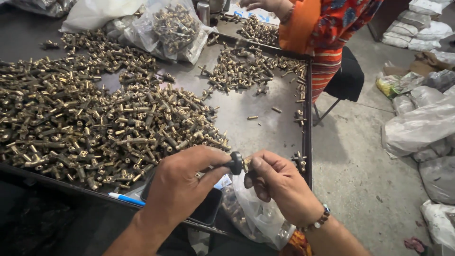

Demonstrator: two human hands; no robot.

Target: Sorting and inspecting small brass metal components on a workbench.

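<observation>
My left hand (182, 185) grips a small tool with a black knob (235, 163) at its tip. My right hand (277, 182) pinches a small brass fitting (247, 164) right against that knob, the two hands meeting just above the near edge of the metal work table (265, 128). A large heap of brass valve fittings (90, 118) covers the left of the table. Below my hands hangs a clear plastic bag (258, 215) with some brass parts inside.
A smaller pile of fittings (241, 71) lies at the far middle, near a clear bag of parts (173, 28). A seated person in orange patterned clothing (327, 33) works at the far end. A blue pen (125, 199) and dark phone (208, 211) lie near me. Filled sacks (422, 128) line the floor at right.
</observation>
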